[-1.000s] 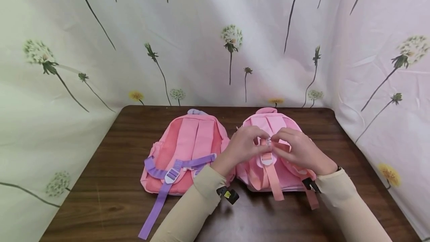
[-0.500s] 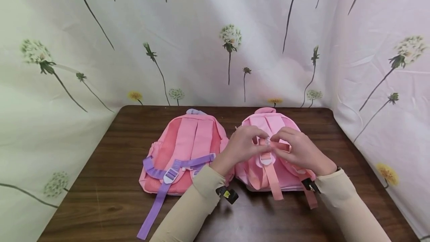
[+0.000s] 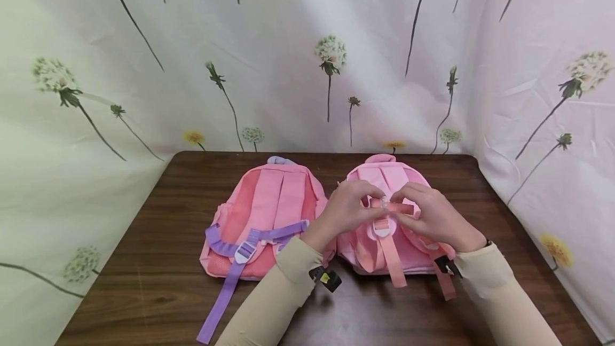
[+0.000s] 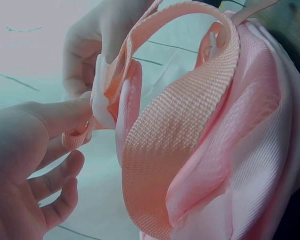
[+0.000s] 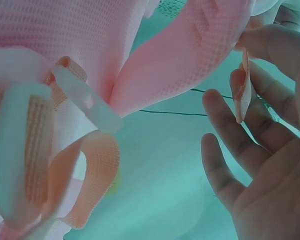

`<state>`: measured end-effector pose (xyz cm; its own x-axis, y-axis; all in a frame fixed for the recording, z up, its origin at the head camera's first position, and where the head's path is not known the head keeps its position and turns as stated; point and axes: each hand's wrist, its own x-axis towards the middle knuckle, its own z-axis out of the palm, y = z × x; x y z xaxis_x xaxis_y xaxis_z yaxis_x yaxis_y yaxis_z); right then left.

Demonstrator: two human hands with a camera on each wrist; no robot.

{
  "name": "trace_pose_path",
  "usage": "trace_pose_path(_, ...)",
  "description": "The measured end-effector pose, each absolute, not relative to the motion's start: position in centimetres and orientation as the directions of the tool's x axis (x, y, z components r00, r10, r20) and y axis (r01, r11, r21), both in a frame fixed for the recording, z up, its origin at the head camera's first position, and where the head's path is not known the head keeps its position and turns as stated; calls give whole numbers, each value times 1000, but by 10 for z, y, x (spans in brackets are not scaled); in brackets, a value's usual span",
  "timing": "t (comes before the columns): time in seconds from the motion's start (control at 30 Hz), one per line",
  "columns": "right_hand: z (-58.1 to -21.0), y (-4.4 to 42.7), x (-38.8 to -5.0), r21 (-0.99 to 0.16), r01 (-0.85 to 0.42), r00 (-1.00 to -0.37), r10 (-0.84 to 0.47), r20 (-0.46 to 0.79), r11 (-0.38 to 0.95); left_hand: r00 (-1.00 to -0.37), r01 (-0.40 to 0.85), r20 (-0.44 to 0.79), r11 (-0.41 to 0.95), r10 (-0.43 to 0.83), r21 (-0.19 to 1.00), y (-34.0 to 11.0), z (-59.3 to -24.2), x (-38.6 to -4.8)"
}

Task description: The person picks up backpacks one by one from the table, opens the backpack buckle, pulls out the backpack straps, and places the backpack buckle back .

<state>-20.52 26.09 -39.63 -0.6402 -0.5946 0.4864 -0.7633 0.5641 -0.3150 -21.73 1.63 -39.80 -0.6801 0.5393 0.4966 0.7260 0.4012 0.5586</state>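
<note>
In the head view, both hands meet above a light pink backpack lying with its shoulder straps up. My left hand pinches a small clear buckle between thumb and forefinger. Opposite it, my right hand pinches an orange webbing strap that runs from that buckle. The strap's loose end hangs by the right fingers in the right wrist view. Just below the hands sits a white strap adjuster with orange webbing trailing down. Fingertips partly hide the clear buckle.
A second pink backpack with purple straps lies to the left. Both bags rest on a dark wooden table. Behind and beside it hangs a dandelion-print cloth.
My right hand has shifted slightly to the right, and the strap between the hands shows a little more. The left hand keeps its pinch with little movement. Both backpacks stay in place.
</note>
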Motion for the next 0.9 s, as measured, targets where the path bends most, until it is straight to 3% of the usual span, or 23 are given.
trace_pose_path(0.9,-396,253,-207,-244,-814,-564,-615,552,527,-680,730,492,435,544,527,16,-398,-216)
